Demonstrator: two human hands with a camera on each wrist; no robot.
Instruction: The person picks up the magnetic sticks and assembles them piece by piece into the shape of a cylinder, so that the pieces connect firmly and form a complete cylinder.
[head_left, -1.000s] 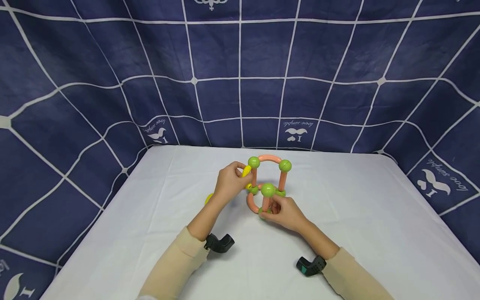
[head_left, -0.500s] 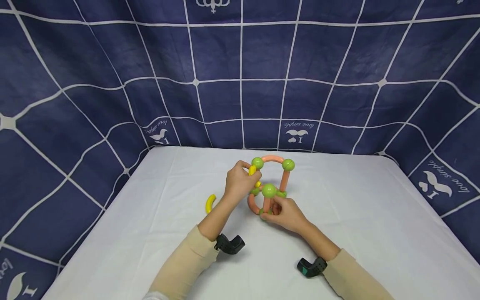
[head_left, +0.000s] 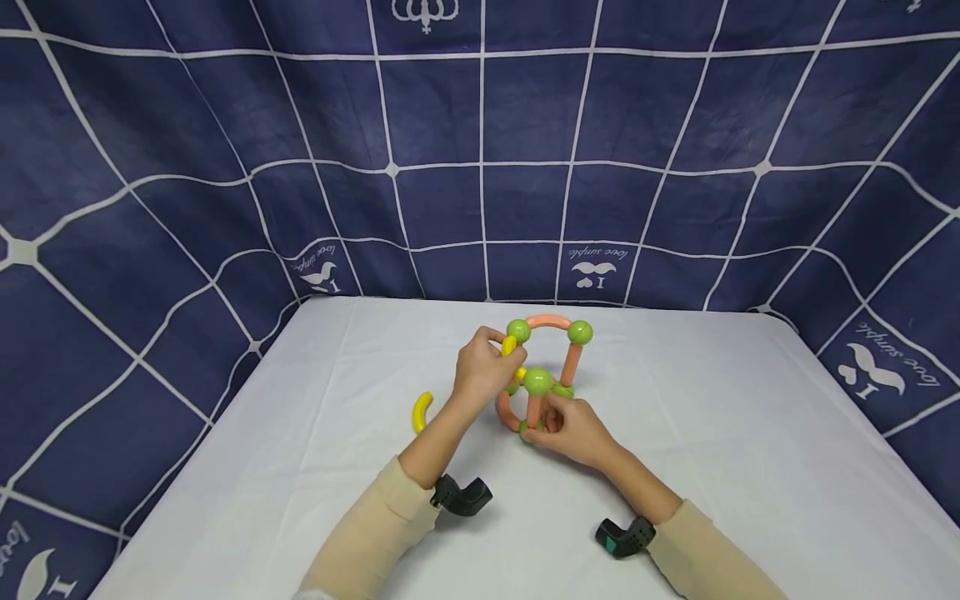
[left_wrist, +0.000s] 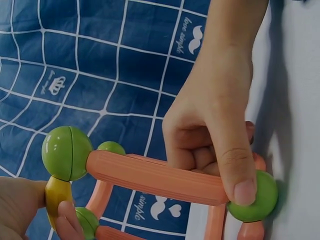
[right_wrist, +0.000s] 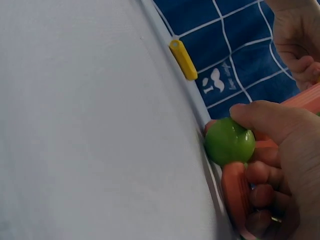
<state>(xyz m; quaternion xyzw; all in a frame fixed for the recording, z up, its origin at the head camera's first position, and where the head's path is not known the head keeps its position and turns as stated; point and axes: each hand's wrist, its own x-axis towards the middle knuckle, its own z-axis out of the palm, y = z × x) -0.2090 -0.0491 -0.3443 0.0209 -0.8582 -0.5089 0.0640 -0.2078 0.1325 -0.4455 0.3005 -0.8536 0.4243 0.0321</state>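
Note:
A frame of green balls and orange rods stands on the white table. My left hand (head_left: 483, 367) pinches a yellow curved rod (head_left: 509, 345) at the frame's left side. One end of that rod meets the front upper green ball (left_wrist: 67, 152) in the left wrist view; its other end is by the back left upper ball (head_left: 518, 331). My right hand (head_left: 573, 429) holds the frame low at its front upright orange rod (left_wrist: 155, 175), the thumb pressing the lower green ball (right_wrist: 227, 142). Its fingers curl in behind the upright, partly hidden.
A second yellow curved rod (head_left: 422, 412) lies on the table (head_left: 697, 467) left of the frame, close to the left forearm. Behind the table hangs a dark blue curtain (head_left: 525, 200) with white grid lines. Each wrist carries a black camera (head_left: 462, 497).
My left hand has moved right with its yellow rod, bringing the rod's near end up to the front upper ball. The loose yellow rod has come out from behind the forearm. The right hand stays put.

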